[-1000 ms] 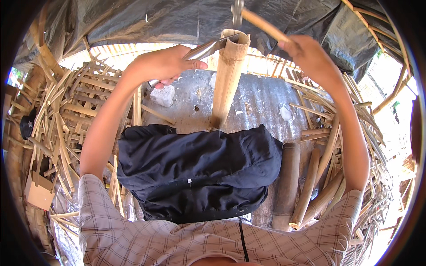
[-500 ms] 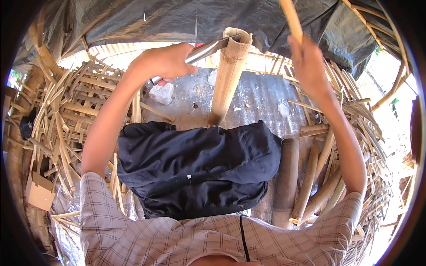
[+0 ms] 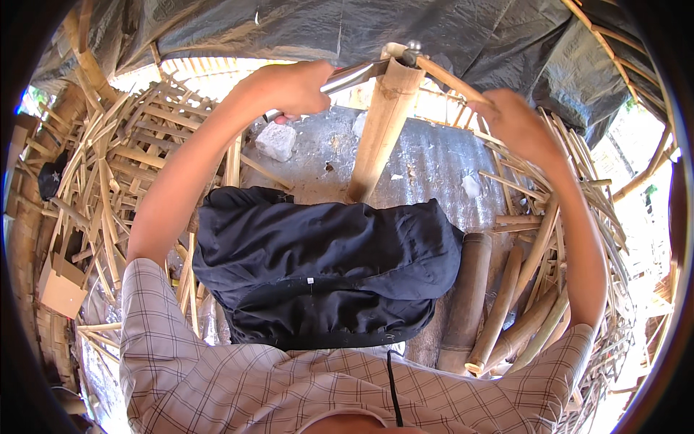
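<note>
A thick, pale bamboo tube (image 3: 384, 130) stands upright in front of me, leaning slightly to the right. Across its top rim lies the blade of a large metal knife (image 3: 353, 75), whose handle my left hand (image 3: 293, 90) grips from the left side. Closed around a wooden handle, my right hand (image 3: 519, 124) holds a hammer (image 3: 454, 82). The hammer's metal head is at the tube's top, over the blade end; whether it touches the blade I cannot tell. Dark cloth (image 3: 325, 249) covers my lap, just this side of the tube's foot.
Split bamboo strips (image 3: 155, 148) are heaped on the left, more strips (image 3: 596, 195) on the right. Several bamboo pieces (image 3: 466, 289) lie by my right thigh. A pale stone (image 3: 276, 140) rests on the metal sheet (image 3: 434, 155). Dark sheeting (image 3: 303, 32) hangs behind; a cardboard box (image 3: 62, 286) stands left.
My right hand has swung the hammer down from its raised position, bringing the head to the tube's top. My left hand keeps the knife on the rim. The view has shifted slightly.
</note>
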A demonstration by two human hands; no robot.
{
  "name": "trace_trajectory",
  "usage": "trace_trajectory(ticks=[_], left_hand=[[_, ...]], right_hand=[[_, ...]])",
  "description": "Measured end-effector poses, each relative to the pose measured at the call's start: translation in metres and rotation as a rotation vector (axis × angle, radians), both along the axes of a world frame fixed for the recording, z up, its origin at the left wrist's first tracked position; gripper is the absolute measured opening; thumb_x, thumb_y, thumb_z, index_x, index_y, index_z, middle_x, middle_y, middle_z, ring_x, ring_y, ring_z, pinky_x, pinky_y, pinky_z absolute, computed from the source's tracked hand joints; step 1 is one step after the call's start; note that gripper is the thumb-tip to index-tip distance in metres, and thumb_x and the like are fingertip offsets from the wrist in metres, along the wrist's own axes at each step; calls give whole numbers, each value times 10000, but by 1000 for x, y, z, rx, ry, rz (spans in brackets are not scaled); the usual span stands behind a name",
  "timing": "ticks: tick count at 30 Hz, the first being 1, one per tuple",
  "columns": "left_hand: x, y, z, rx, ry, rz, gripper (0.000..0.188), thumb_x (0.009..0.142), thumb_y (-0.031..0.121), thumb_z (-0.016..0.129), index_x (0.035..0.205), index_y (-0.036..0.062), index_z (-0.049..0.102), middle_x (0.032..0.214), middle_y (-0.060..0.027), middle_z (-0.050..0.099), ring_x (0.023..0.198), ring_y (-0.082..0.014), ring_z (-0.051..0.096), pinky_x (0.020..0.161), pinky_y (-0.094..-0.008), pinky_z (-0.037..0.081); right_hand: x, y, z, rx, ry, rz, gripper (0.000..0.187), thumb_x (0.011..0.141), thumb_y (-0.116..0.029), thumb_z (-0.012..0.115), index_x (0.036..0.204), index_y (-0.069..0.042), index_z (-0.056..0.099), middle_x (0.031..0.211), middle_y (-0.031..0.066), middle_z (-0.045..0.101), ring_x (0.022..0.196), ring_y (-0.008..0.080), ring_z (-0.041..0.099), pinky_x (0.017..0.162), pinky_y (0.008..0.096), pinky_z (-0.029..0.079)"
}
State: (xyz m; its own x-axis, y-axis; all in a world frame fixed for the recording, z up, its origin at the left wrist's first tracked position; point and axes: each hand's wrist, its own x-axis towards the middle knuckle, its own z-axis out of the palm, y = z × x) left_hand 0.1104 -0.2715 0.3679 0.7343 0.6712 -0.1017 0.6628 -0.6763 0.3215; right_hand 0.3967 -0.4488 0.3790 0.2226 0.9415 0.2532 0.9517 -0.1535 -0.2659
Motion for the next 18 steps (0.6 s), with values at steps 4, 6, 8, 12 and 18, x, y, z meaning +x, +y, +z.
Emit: trace_trajectory(ticks=[4, 6, 8, 12, 18], left_hand=[[0, 4, -2, 23, 18, 10, 343, 943, 185, 561, 1236, 21, 493, 630, -74, 574, 417, -179, 530, 423, -372, 427], [-1, 5, -5, 42, 23, 6, 344, 936, 179, 565, 1237, 25, 500, 659, -87, 581, 428, -177, 535, 421, -366, 428], [4, -6, 1, 48, 22, 4, 344, 932, 168, 568, 1238, 25, 504, 665, -94, 576, 429, -177, 532, 417, -361, 427], [4, 2, -7, 30, -4, -9, 338, 930, 154, 555, 1239, 24, 510, 670, -95, 581, 418, -180, 518, 411, -364, 426], [6, -8, -2, 38, 7, -6, 358, 914, 145, 562, 1253, 40, 515, 708, -93, 616, 420, -183, 523, 425, -372, 435]], right_hand=[[-23, -3, 18, 183, 92, -54, 417, 1049, -309, 550, 933, 90, 588, 662, 198, 575, 587, 301, 573, 580, 458, 434], [-16, 12, -21, 429, 9, -50, 416, 1052, -320, 549, 972, 86, 583, 649, 178, 570, 582, 287, 584, 567, 447, 435], [0, 7, -27, 220, -38, -56, 418, 1053, -343, 549, 1008, 71, 582, 645, 165, 582, 566, 302, 588, 547, 436, 443], [-17, -13, 39, 28, 189, -119, 440, 1037, -382, 573, 923, 40, 624, 579, 43, 491, 455, 222, 478, 455, 361, 381], [-12, 3, -13, 328, -97, -36, 410, 1040, -344, 565, 905, 40, 611, 620, 151, 550, 541, 324, 535, 567, 454, 447]])
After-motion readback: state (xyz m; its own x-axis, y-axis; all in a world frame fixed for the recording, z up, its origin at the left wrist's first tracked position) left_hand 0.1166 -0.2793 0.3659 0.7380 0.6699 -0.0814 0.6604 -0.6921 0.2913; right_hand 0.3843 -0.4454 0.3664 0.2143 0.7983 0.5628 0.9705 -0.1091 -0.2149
